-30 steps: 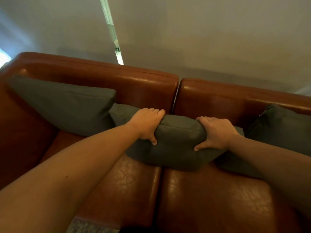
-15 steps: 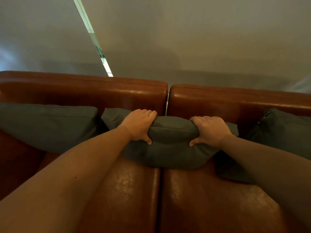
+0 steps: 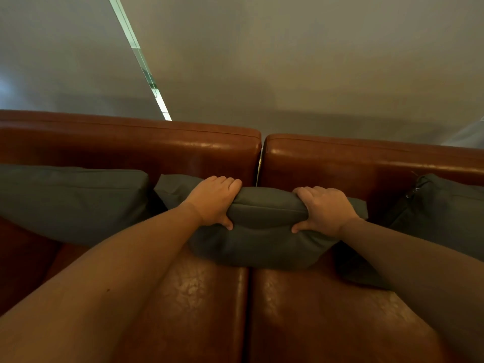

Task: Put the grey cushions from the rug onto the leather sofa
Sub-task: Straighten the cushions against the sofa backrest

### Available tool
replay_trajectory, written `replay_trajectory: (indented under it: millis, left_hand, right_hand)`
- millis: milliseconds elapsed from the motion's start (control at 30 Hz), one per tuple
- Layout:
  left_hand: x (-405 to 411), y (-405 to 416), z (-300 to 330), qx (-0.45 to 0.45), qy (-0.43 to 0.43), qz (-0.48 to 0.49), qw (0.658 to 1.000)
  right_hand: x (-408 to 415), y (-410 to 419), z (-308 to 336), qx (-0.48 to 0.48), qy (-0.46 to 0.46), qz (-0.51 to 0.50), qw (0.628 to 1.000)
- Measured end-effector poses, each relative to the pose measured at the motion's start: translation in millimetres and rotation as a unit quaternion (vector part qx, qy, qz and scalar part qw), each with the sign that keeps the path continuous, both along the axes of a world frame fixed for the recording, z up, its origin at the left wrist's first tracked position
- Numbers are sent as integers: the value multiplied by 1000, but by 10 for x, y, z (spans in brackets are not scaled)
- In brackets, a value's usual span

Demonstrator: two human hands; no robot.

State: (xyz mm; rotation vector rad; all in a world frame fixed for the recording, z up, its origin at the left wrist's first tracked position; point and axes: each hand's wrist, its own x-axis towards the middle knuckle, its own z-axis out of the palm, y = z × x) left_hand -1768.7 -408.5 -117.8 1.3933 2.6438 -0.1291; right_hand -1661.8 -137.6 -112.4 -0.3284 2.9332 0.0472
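Sofa (image 3: 199, 305) unchanged; both hands still grip middle cushion (image 3: 264, 231).

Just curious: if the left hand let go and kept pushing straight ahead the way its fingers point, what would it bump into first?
Probably the sofa's leather backrest right behind the grey cushion that the left hand grips; depth is unclear.

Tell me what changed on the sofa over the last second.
Little changed. The view swung to face the sofa more squarely. Left hand and right hand stay clamped on the top edge of the middle cushion, which rests on the seat against the backrest. The left cushion and right cushion did not move.
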Motion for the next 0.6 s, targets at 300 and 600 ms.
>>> replay_trajectory:
  millis: [300,600]
  left_hand:
    - [29,-84,-8,6,-28,17,999]
    - [-191,-356,197,-5,-114,80,990]
  right_hand:
    - [-5,31,7,-17,-36,-2,999]
    - [-5,335,198,-77,-109,-40,990]
